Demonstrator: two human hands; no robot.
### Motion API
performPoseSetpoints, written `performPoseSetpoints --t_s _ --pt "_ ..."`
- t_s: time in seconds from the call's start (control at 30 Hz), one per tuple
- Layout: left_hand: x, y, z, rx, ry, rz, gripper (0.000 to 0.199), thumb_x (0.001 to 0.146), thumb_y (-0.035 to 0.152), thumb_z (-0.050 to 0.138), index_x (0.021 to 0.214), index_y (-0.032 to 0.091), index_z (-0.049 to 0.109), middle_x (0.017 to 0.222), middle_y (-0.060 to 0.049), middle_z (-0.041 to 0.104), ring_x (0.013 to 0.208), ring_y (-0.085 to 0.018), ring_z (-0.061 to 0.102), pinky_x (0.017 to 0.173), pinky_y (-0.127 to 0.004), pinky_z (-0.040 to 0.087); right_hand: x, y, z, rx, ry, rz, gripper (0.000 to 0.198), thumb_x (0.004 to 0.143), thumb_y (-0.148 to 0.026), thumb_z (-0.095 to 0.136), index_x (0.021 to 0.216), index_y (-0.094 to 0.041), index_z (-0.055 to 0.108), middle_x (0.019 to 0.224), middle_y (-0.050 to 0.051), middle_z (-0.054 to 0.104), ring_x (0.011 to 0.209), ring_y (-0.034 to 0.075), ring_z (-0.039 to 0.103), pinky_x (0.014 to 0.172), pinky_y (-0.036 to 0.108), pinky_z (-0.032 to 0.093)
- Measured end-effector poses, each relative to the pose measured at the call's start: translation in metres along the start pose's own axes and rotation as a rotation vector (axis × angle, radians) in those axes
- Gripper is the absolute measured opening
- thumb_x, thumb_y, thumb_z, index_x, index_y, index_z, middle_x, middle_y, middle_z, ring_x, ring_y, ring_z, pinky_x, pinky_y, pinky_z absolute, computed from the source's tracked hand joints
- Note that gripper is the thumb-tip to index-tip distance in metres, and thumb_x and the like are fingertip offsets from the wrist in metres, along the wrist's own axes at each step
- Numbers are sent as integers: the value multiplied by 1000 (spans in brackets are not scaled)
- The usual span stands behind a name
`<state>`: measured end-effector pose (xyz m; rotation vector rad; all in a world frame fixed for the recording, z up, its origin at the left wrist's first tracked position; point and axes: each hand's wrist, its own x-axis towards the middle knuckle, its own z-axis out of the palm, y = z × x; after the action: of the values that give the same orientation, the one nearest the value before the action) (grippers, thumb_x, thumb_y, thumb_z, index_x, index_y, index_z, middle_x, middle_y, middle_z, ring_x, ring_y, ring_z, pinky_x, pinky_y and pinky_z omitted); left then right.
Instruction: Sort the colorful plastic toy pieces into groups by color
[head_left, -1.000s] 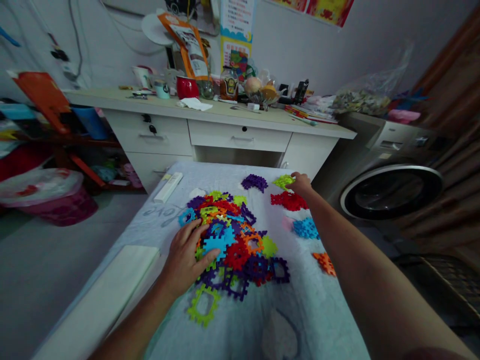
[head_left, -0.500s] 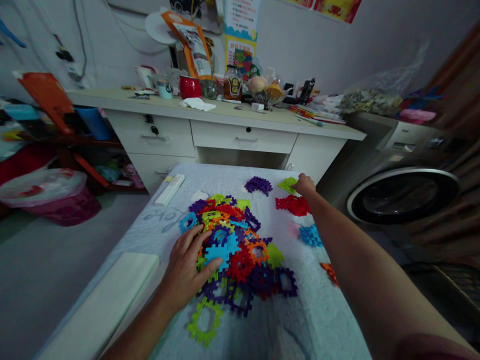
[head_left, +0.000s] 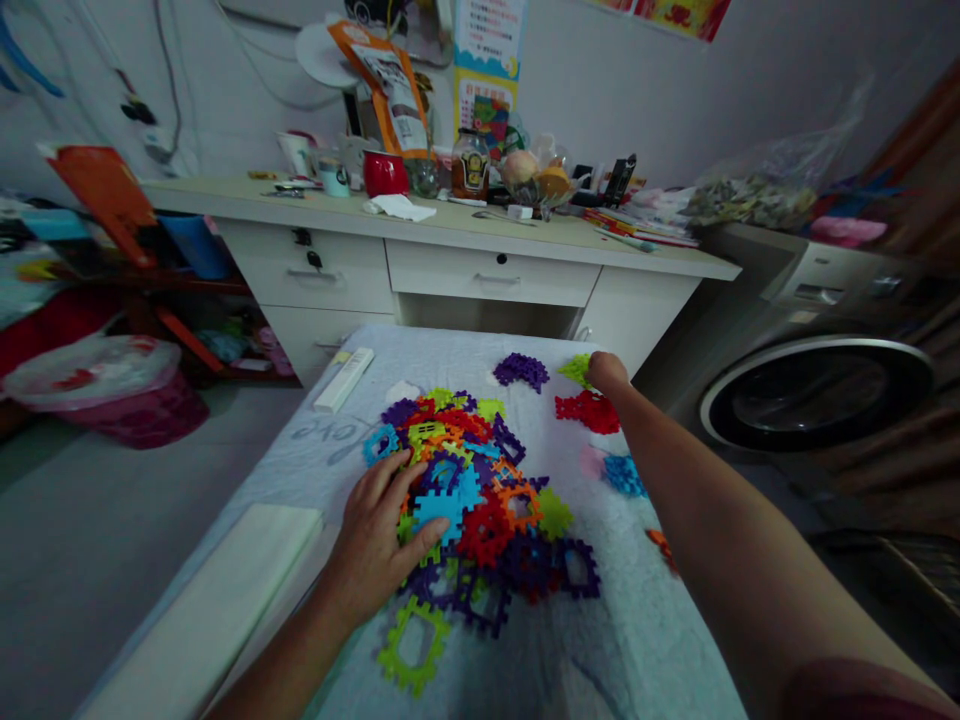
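My left hand (head_left: 386, 535) lies on the left side of a mixed heap of plastic interlocking blocks (head_left: 487, 530), fingers spread, touching a light-blue block (head_left: 439, 508). Far off to the right, my right hand (head_left: 609, 372) is closed, knuckles up, against a small group of lime-green blocks (head_left: 576, 369). Its fingertips are hidden, so whatever they hold does not show. Nearby are separate groups of purple blocks (head_left: 521, 371), red blocks (head_left: 589, 411) and blue blocks (head_left: 624, 475). Orange blocks (head_left: 661, 549) are partly covered by my right forearm.
A cloth-covered table (head_left: 300, 470) carries a long white box (head_left: 217, 600) and a slim white case (head_left: 343, 381) on its left. Beyond it stands a white cabinet (head_left: 315, 265) with cluttered top. A washing machine (head_left: 817, 370) is at right, a pink bin (head_left: 142, 410) at left.
The view shifts slightly to the right in the picture. My right hand has curled a little more at the lime-green blocks; my left hand stays on the heap.
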<state>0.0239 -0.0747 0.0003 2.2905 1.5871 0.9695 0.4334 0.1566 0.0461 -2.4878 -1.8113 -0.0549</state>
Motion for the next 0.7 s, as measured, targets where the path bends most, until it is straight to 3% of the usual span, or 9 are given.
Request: performPoseSetpoints --t_s 0.23,0.43,0.6,0.7 --pt "1 1 -1 -6 -10 -3 57 85 56 59 131 24 53 143 -13 47 133 -34 45 108 -55 40 4 1 -2 33 39 -43 33 80 -10 59 110 -12 72 112 18 70 108 26 64 90 30 47" --pt "1 1 -1 -16 4 2 57 84 56 59 131 22 55 142 -13 48 132 -34 45 109 -54 39 -13 8 -28 137 120 -49 36 84 -14 55 117 -14 70 112 13 70 102 22 65 90 30 48" --pt "1 2 -3 -41 6 7 49 91 51 51 129 20 57 140 -14 50 132 -32 46 111 -52 38 -57 12 -55 466 212 -56 29 82 -21 57 108 -15 71 103 9 72 88 20 66 81 31 51" --pt "2 4 -4 -55 9 -1 46 92 49 48 127 21 58 139 -13 51 131 -30 47 111 -50 38 -103 7 -64 586 197 -153 26 83 -24 58 104 -16 70 96 8 72 81 19 65 75 31 51"
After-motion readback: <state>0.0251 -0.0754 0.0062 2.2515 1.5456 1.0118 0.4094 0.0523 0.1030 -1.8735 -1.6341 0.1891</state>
